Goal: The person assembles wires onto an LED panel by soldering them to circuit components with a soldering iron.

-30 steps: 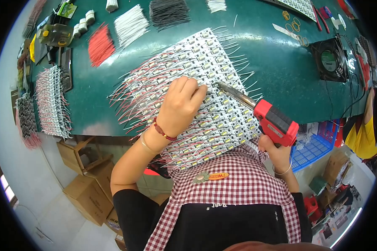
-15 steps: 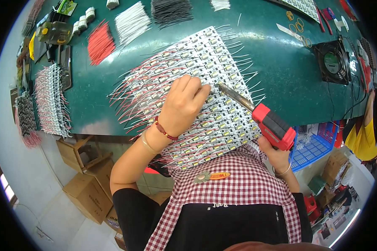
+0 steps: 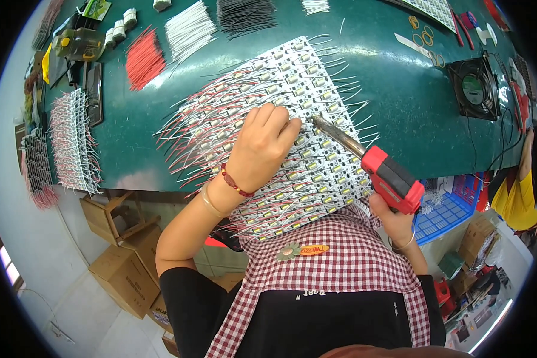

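A white panel of small circuit boards (image 3: 297, 56) lies tilted on the green table, its near end reaching over the edge against my apron. Red and white wires (image 3: 188, 128) stick out along its left side, and white ones along its right. My left hand (image 3: 264, 140) rests over the panel's middle, closed in a pinch with the fingertips turned down; what they grip is hidden. In my right hand (image 3: 394, 224) is a red and black soldering gun (image 3: 394, 179). Its metal tip points at the panel, just right of my left fingers.
Bundles of red wires (image 3: 144, 59), white wires (image 3: 191, 31) and black wires (image 3: 246, 17) lie beyond the panel. More wired boards (image 3: 74, 143) are at the left. A black fan (image 3: 472, 89) stands at the right, above a blue basket (image 3: 438, 221). Cardboard boxes (image 3: 125, 280) sit below the table.
The soldering gun has shifted very slightly right, its tip a little farther up the panel. My left hand stays in nearly the same place, still pinched.
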